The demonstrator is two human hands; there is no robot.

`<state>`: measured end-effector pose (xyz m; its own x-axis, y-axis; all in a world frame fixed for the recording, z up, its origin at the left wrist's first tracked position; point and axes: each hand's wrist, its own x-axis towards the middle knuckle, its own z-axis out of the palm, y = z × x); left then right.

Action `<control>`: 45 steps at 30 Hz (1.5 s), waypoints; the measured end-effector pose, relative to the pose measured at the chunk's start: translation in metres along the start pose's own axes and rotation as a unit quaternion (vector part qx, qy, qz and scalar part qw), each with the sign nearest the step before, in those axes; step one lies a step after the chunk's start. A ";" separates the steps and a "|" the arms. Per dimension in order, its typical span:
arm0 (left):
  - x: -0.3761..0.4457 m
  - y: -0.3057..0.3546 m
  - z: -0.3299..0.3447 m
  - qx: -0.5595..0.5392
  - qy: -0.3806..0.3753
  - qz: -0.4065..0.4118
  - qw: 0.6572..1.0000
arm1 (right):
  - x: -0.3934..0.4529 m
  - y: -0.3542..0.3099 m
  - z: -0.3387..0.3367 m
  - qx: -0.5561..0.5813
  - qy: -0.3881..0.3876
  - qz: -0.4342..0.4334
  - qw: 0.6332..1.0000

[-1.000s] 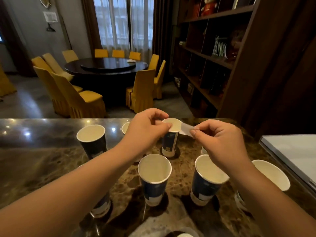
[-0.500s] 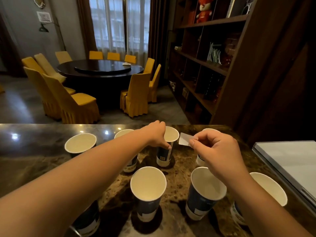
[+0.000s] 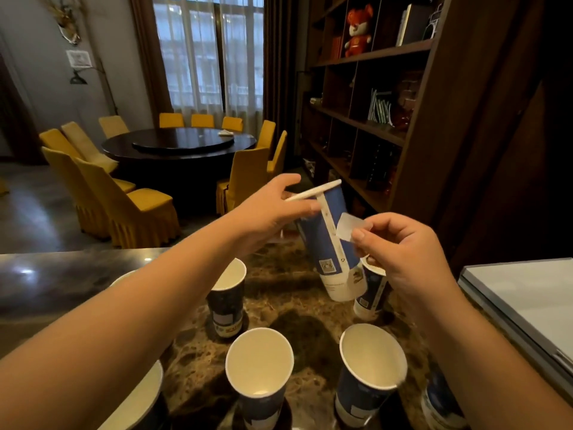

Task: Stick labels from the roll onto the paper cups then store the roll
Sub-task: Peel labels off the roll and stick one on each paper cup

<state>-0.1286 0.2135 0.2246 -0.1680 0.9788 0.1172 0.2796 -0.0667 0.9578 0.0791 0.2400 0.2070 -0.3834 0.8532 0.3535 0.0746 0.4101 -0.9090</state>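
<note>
My left hand (image 3: 273,209) holds a blue and white paper cup (image 3: 333,243) by its upper part, lifted off the counter and tilted. My right hand (image 3: 403,252) pinches a small white label (image 3: 348,228) between thumb and forefinger, right beside the lifted cup's side and close to its seam. Several more paper cups stand upright on the marble counter (image 3: 288,305): one at the middle (image 3: 226,296), one in front (image 3: 259,367), one at front right (image 3: 370,364), one behind my right hand (image 3: 370,293). The label roll is not in view.
A white flat board or box (image 3: 527,302) lies at the counter's right edge. A dark wooden bookshelf (image 3: 387,97) rises on the right. Beyond the counter stand a round dark table (image 3: 178,144) and yellow covered chairs (image 3: 130,206).
My left hand has gripped the far middle cup and raised it off the counter, tilting it. The right hand with the label has moved up next to the cup's side.
</note>
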 end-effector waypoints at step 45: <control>-0.132 -0.005 0.005 -0.174 0.025 0.043 0.984 | -0.030 -0.060 0.039 -0.146 -0.152 0.006 0.977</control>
<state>-0.1034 0.0853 0.2034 -0.2062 0.9567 0.2056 -0.0442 -0.2190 0.9747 0.0504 0.1777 0.2425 -0.6339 0.7412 0.2208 0.3237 0.5136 -0.7947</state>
